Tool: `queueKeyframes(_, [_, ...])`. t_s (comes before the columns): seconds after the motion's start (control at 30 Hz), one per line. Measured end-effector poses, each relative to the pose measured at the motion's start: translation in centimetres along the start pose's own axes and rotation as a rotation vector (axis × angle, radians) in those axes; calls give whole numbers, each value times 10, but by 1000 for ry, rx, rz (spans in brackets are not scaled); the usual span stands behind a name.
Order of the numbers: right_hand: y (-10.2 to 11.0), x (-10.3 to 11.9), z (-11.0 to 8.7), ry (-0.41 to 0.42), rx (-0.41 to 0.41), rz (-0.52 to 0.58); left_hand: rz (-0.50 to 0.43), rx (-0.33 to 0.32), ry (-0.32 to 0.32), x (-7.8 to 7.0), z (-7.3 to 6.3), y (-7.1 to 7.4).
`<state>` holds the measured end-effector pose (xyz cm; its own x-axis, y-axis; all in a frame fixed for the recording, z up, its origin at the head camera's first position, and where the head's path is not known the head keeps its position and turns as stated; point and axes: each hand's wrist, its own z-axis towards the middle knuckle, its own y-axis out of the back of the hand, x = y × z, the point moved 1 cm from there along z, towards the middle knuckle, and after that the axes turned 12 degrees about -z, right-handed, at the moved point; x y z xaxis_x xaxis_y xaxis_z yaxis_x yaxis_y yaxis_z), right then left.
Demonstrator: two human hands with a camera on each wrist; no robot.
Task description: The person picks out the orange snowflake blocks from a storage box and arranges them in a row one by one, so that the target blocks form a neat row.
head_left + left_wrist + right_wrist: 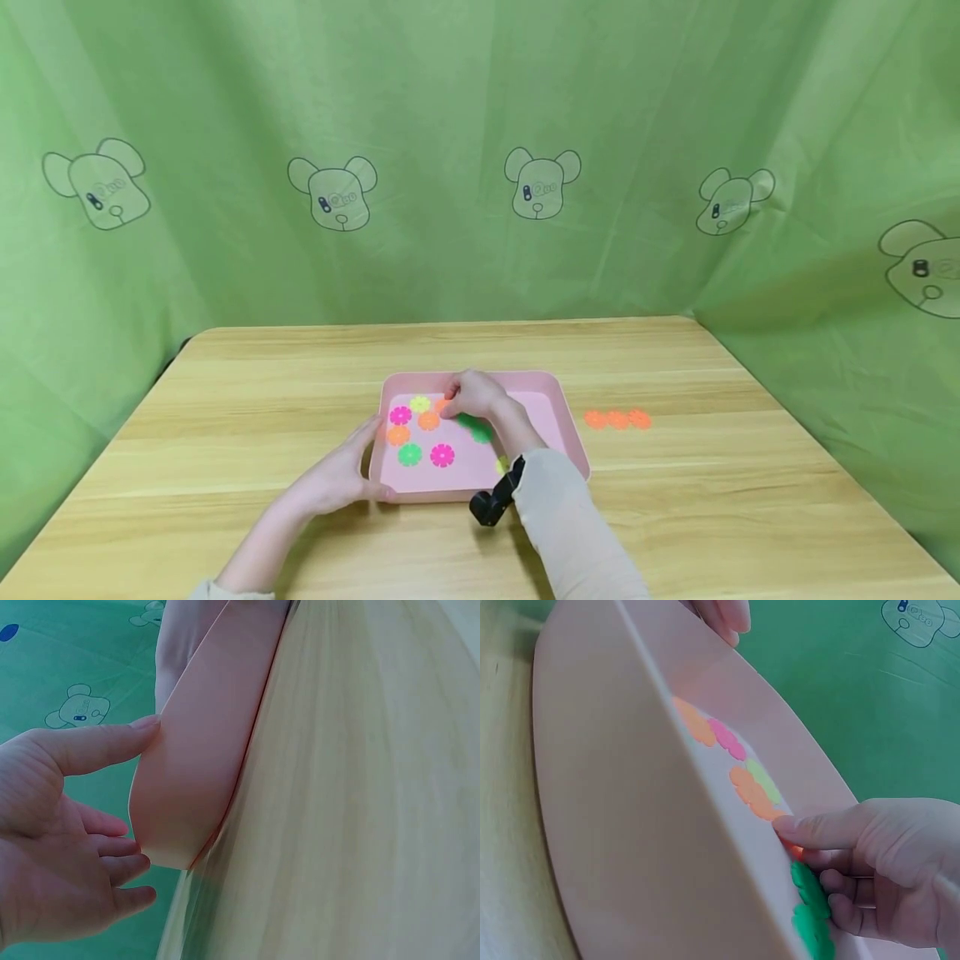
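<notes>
A pink tray (pixel 465 482) stands on the table with flower-shaped plastic snowflake discs inside. My right hand (pixel 483 396) reaches over it, thumb and index finger pinching an orange snowflake disc (pixel 792 850). Just below those fingers lie green discs (pixel 476 428), partly covered by the hand. Around the tray's front left corner rests my left hand (pixel 341 477), thumb on the front wall and fingers along the left side. Also in the tray are an orange disc (pixel 428 421), a yellow disc (pixel 419 403), a pink disc (pixel 442 455) and a green disc (pixel 409 454).
Right of the tray, a row of orange discs (pixel 617 419) lies on the wooden table (pixel 675 517). Another yellow disc (pixel 502 465) is partly hidden by the right wrist. A green curtain (pixel 450 275) with bear-head drawings surrounds the table's back and sides.
</notes>
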<state>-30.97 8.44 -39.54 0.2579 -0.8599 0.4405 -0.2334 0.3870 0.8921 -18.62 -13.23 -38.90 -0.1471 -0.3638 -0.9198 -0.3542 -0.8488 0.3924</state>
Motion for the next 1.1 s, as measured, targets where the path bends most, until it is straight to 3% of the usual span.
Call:
queueKeyframes(0.2, [-2,-2,4,0,33,-36,5,-1,10,1,0,0])
queueKeyframes(0.5, [0,-1,-1,-6,82,50,9,0,3,2,1,0])
queueKeyframes(0.73, [1,-1,-1,18,95,58,5,-10,25,4,2,0])
queueKeyframes(1.1, [3,-7,0,1,100,231,14,-3,17,4,1,1])
